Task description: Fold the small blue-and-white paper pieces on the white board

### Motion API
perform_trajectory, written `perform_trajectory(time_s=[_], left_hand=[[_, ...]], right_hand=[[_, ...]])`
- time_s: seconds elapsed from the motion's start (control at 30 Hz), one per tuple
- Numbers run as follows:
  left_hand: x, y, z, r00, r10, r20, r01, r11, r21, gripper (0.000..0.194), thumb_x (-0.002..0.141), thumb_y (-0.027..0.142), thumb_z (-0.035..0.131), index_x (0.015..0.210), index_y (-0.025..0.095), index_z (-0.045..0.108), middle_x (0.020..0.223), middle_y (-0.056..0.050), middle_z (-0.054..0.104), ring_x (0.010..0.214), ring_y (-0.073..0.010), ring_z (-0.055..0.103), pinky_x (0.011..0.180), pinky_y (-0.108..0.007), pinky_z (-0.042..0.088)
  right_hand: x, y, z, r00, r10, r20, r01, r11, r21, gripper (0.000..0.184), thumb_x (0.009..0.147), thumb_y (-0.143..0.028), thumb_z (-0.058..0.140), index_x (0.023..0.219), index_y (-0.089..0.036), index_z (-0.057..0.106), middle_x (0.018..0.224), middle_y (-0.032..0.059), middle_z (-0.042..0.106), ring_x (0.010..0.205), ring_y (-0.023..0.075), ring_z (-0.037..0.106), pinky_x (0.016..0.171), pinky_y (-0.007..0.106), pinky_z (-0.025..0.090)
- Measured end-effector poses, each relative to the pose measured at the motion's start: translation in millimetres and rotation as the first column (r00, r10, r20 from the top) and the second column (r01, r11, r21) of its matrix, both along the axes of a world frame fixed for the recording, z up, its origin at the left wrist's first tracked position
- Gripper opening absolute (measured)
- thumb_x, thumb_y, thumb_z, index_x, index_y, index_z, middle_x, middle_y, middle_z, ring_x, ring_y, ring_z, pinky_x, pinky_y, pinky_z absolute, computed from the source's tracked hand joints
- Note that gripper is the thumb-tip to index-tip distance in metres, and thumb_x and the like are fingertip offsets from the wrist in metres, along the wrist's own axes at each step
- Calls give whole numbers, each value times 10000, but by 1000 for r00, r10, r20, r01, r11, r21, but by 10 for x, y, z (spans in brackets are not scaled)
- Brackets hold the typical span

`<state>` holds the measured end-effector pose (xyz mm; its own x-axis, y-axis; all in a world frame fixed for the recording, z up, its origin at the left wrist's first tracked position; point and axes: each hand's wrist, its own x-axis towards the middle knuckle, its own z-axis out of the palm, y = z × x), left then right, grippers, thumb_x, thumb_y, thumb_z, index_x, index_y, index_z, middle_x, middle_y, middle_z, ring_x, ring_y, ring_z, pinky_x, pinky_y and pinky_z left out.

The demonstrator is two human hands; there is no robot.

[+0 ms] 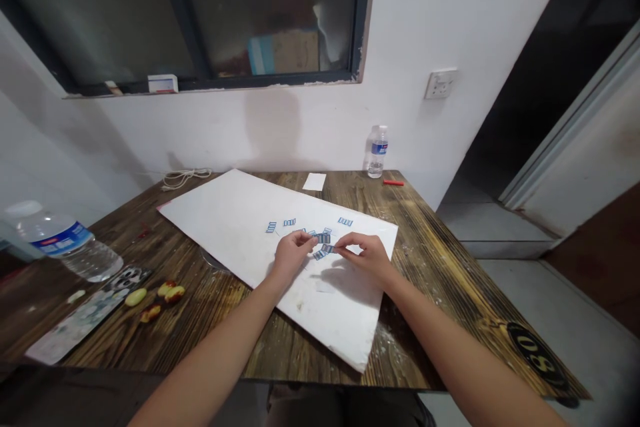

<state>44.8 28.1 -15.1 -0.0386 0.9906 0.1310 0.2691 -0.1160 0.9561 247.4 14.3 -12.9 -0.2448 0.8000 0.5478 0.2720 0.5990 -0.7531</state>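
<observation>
Over a large white board, my left hand pinches a small blue-and-grey rectangular piece with bar-like sections. Close to it on the right, my right hand grips another small blue piece between thumb and fingertips. The two pieces almost meet; whether they touch I cannot tell. Under my fingers lies one more blue piece. Similar blue pieces are spread on the board behind my hands, among them one at left, one beside it and one at right.
A water bottle and several jujube-like fruits by a patterned case occupy the table's left side. Along the back are a white cable, a white paper, a second bottle and a red stick.
</observation>
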Motion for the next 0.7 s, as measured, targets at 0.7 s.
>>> perform_trajectory(time_s=[0.7], left_hand=[[29,-73,21,972,-230,-53,234,970,73,252,702,411,728,759,166,706,694,-39,674,643,-158,602,594,-259,456]], right_hand=[[-55,-39,-15,994,-108,-16,107,992,-66,101,792,-314,658,767,-221,687,748,12,704,703,166,629,600,260,467]])
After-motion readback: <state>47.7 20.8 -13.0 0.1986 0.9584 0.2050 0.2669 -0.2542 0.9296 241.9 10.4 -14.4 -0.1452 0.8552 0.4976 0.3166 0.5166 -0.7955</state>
